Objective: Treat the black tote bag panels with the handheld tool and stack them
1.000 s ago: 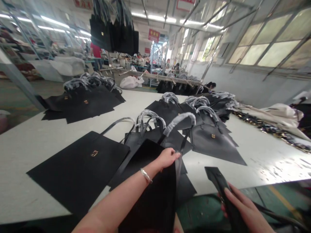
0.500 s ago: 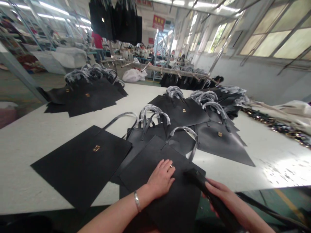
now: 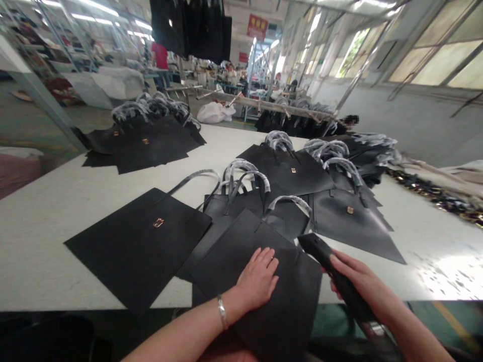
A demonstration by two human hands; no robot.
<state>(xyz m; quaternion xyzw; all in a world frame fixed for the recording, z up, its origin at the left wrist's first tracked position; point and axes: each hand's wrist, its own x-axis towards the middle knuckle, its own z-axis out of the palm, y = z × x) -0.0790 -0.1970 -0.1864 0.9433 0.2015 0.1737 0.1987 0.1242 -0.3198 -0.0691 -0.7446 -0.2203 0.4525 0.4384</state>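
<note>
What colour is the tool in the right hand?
The tool is mostly black; best seen in the head view.

The bare left forearm rises obliquely from the bottom edge, left of centre; the left hand lies palm down in the lower middle of the frame, fingers directed toward the upper right. The bare right forearm slants leftward from near the lower right corner, its right hand curled in a grip, fingertips turned under.
</note>
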